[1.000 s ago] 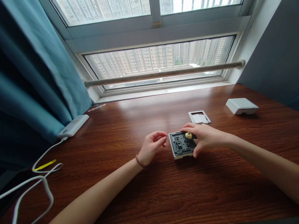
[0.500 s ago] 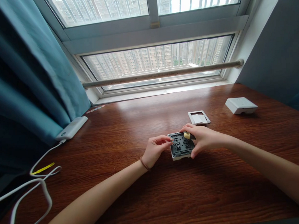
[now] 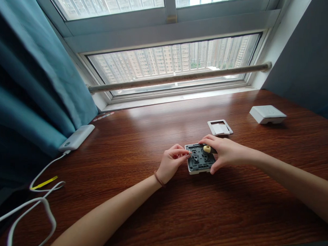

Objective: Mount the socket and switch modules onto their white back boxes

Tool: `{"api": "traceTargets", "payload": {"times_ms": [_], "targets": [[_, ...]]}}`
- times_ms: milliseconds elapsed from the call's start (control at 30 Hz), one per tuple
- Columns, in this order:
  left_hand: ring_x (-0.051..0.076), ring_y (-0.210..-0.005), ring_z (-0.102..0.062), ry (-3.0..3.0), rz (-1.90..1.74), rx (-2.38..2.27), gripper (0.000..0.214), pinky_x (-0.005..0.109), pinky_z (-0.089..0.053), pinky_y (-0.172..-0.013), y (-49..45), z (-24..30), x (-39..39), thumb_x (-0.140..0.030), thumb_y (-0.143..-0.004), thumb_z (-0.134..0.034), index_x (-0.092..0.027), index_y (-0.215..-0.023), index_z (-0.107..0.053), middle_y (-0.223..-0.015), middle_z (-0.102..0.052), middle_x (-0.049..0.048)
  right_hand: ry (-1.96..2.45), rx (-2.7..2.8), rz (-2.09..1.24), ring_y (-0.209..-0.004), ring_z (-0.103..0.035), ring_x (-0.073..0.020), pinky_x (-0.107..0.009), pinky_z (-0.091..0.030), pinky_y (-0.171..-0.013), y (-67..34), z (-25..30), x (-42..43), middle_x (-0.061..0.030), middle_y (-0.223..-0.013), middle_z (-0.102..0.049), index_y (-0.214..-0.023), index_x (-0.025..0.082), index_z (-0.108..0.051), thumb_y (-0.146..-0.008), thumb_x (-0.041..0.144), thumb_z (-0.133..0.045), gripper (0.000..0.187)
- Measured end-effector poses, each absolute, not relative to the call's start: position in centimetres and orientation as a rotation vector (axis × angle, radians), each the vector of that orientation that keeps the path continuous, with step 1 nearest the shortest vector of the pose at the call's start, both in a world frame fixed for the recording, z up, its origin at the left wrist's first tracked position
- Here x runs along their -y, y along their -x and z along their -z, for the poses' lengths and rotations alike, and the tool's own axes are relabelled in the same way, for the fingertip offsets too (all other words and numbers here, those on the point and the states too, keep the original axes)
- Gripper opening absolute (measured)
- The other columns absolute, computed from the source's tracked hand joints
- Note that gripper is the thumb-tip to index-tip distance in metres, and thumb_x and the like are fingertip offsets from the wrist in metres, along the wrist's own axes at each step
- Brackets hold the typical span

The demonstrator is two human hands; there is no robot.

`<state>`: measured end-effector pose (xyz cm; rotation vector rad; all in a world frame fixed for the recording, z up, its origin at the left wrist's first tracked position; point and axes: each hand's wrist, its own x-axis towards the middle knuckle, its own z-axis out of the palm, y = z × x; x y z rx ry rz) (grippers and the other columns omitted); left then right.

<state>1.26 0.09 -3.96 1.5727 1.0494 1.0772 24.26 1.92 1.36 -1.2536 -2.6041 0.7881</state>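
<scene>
The left hand (image 3: 169,164) pinches one tiny piece (image 3: 190,153) at one switch (image 3: 201,162), below right of the picture's centre; the right hand (image 3: 226,150), thumb and fingers spread, grips it, one yellow-ended tool (image 3: 207,149) beneath.

A glossy reddish-brown tabletop (image 3: 145,217) with dark wood grain stretches before me. Near its middle sits a square dark-grey plastic module (image 3: 200,166) on a white base. Just beyond lies a thin white plastic frame (image 3: 210,127), a flat white panel (image 3: 220,129) across it. Farther right rests a blocky white box (image 3: 268,113). On the left, a white rectangular device (image 3: 77,137) trails a looped white cable (image 3: 50,213), touched by a slim yellow strip (image 3: 45,182). Pale round spots (image 3: 104,116) mark the back left corner.
</scene>
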Motion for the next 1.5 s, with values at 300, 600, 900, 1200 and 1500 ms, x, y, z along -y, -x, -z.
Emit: {"api": "traceTargets", "payload": {"times_ms": [300, 600, 900, 1200, 1500], "targets": [[0.012, -0.066, -0.050, -1.557, -1.038, -1.056, 0.017, 0.023, -0.042, -0.059, -1.2, 4.1, -0.1, -0.032, -0.070, -0.070, -0.017, -0.077, -0.074, -0.073, -0.055, 0.0024, 1.232, 2.627, -0.744, -0.097, -0.057, -0.0267, -0.035, -0.046, -0.084, -24.2, -1.3, -1.9, -0.0074, -0.121, -0.050, -0.126, 0.021, -0.046, -0.048, 0.054, -0.076, 0.089], [0.011, -0.066, -0.050, -1.563, -1.020, -1.051, 0.018, 0.023, -0.041, -0.059, -1.3, 4.2, -0.2, -0.031, -0.071, -0.070, -0.015, -0.078, -0.074, -0.074, -0.055, 0.0033, 1.243, 2.108, -0.812, -0.075, -0.060, -0.0219, -0.035, -0.048, -0.068, -24.8, -3.6, -1.7, -0.0057, -0.083, -0.064, -0.094, 0.018, -0.065, -0.060, 0.052, -0.072, 0.049], [0.011, -0.066, -0.051, -1.531, -1.017, -1.051, 0.020, 0.023, -0.041, -0.060, -1.3, 4.3, -0.3, -0.032, -0.068, -0.071, -0.014, -0.075, -0.074, -0.074, -0.057, 0.0039, 0.851, 1.318, -0.989, -0.031, -0.044, -0.0083, -0.023, -0.026, -0.027, -24.2, -9.6, -2.9, -0.0026, -0.042, -0.054, -0.051, 0.018, -0.058, -0.080, 0.063, -0.043, 0.055], [0.011, -0.065, -0.050, -1.528, -1.000, -1.037, 0.020, 0.024, -0.041, -0.061, -1.1, 4.5, -0.4, -0.031, -0.069, -0.071, -0.013, -0.076, -0.073, -0.074, -0.056, 0.0041, 0.830, 1.396, -1.075, -0.038, -0.052, -0.0090, -0.022, -0.035, -0.032, -21.4, -6.0, -3.7, -0.0029, -0.052, -0.062, -0.055, 0.016, -0.054, -0.074, 0.040, -0.066, 0.033], [0.011, -0.065, -0.050, -1.527, -0.992, -1.044, 0.021, 0.024, -0.041, -0.061, -1.1, 4.4, -0.4, -0.032, -0.069, -0.071, -0.013, -0.077, -0.074, -0.073, -0.055, 0.0034, 0.899, 1.459, -1.082, -0.039, -0.053, -0.0090, -0.021, -0.038, -0.034, -21.3, -5.0, -3.5, -0.0035, -0.054, -0.063, -0.060, 0.015, -0.056, -0.073, 0.038, -0.067, 0.029]]}}
